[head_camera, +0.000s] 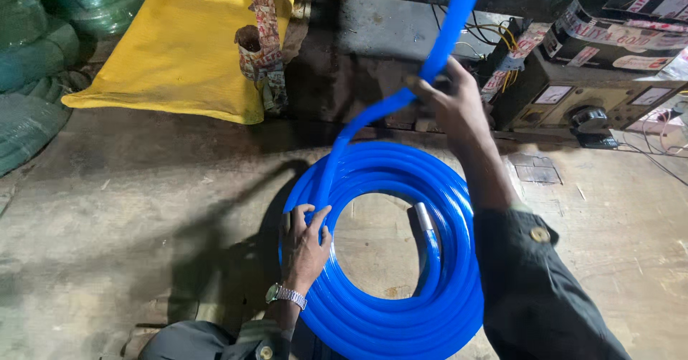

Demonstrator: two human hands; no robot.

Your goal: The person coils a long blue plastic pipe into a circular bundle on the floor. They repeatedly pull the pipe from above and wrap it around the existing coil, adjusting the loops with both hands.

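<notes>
Two hands on one blue hose (401, 102), coil (390, 310) flat on the floor (143, 209).
My left hand (304, 242) pressed down, fingers curled over the coil at its 9 o'clock; my right hand (451, 102) was closed around the loose run of hose above 12 o'clock, near the yellow sack (186, 45).

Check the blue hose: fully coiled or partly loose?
Partly loose. Most of the blue hose lies coiled on the floor, but one length rises from the left hand through the right hand.
</notes>
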